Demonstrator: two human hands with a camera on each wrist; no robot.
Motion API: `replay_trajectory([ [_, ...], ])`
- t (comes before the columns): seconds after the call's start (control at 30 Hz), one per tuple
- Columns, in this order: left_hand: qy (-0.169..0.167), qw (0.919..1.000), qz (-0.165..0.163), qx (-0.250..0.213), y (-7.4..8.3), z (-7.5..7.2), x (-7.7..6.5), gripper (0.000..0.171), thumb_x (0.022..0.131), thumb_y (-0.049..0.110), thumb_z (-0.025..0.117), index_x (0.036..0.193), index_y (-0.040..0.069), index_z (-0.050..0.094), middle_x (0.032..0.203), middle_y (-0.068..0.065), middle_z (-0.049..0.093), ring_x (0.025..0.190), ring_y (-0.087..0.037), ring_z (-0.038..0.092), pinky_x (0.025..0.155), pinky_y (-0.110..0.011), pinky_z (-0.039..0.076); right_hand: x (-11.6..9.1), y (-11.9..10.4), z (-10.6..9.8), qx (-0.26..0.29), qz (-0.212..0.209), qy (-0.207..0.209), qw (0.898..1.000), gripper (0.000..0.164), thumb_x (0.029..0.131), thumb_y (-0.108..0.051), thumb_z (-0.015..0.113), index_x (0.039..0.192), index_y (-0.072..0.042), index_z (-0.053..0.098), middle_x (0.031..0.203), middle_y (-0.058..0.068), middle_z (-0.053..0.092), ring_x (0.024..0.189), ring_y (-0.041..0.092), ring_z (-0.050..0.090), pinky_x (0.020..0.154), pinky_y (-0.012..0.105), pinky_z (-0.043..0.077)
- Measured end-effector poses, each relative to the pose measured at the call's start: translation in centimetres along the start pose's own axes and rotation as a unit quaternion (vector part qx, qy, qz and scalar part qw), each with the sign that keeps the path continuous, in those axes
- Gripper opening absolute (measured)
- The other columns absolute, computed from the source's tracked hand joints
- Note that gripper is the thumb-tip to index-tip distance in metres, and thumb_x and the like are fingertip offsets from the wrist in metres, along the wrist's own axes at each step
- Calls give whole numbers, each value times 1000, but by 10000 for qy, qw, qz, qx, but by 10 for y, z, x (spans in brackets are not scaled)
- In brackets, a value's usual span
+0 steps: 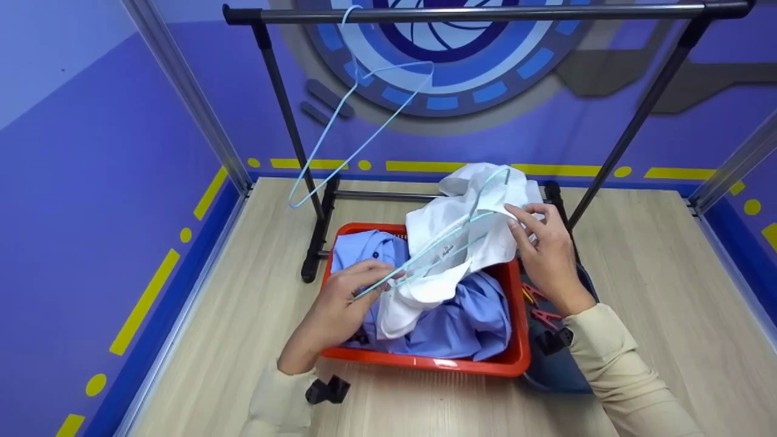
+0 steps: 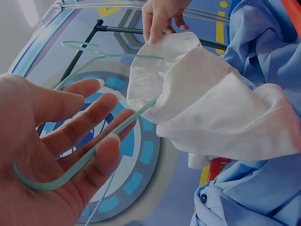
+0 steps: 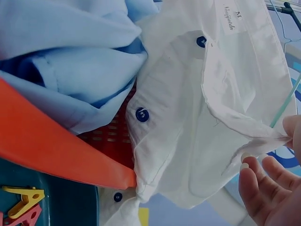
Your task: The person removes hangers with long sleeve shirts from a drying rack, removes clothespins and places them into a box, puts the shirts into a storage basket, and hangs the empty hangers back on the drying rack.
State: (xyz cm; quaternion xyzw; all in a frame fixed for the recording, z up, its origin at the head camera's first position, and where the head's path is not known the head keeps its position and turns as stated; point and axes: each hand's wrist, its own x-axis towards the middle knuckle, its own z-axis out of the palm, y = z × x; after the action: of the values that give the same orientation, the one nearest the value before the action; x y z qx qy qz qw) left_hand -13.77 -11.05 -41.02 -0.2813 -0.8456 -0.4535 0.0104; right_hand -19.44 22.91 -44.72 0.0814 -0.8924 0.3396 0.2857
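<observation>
A white shirt (image 1: 434, 288) with dark buttons lies loosely over the basket, its collar spread round a light green clothes hanger (image 1: 419, 258). My left hand (image 1: 349, 297) holds one end of this hanger; in the left wrist view the hanger's bend lies across the palm (image 2: 51, 155), with fingers curled about it. The hanger's other end goes into the shirt's neck, and its hook points away. At the right, my right hand (image 1: 546, 252) pinches the edge of the collar between thumb and fingers. Blue shirts (image 1: 458, 321) lie under the white one.
A red basket (image 1: 425, 363) holds the clothes. Right of it sits a dark bin (image 1: 558, 370) with red and yellow clothespins (image 3: 23, 202). Behind stands a black clothes rack (image 1: 522, 13), with a light blue hanger (image 1: 331, 121) on its bar. Walls enclose the wooden table (image 1: 661, 303).
</observation>
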Motion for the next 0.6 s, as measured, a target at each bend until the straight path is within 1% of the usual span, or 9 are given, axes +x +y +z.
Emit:
replay_trajectory([
  [0.1,19,9997,91,-225,-2,-1,0,29,97,10,56,121,18,69,116,4,68,112,-11,61,99,-35,50,1,0,-1,-57,24,39,10000,27,97,-20,58,121,-18,68,114,13,54,85,18,53,70,14,41],
  [0.2,-8,9987,217,-463,-5,-2,0,26,97,9,54,117,13,70,111,3,70,106,-13,64,96,-35,51,1,2,-1,-105,101,16,9999,26,97,-21,57,120,-17,69,113,12,54,89,17,53,71,20,43],
  [0.27,-45,9977,259,-630,-6,-3,0,26,98,7,53,116,10,70,108,2,71,102,-14,66,94,-35,52,2,3,-2,-116,165,-26,9998,26,98,-21,57,121,-17,69,113,12,54,90,17,52,72,20,42],
  [0.37,-75,9964,265,-799,-7,-6,-2,25,98,7,52,115,9,70,103,1,72,98,-16,67,93,-35,53,2,5,-2,-111,216,-70,9997,26,98,-22,56,121,-17,69,112,12,54,90,17,52,72,21,42],
  [0.6,-124,9928,523,-1071,-11,-9,-4,25,99,7,51,115,2,68,99,-5,73,96,-19,68,91,-34,54,1,10,-1,-110,312,-101,9994,26,99,-24,54,119,-16,69,113,13,54,85,16,53,69,19,39],
])
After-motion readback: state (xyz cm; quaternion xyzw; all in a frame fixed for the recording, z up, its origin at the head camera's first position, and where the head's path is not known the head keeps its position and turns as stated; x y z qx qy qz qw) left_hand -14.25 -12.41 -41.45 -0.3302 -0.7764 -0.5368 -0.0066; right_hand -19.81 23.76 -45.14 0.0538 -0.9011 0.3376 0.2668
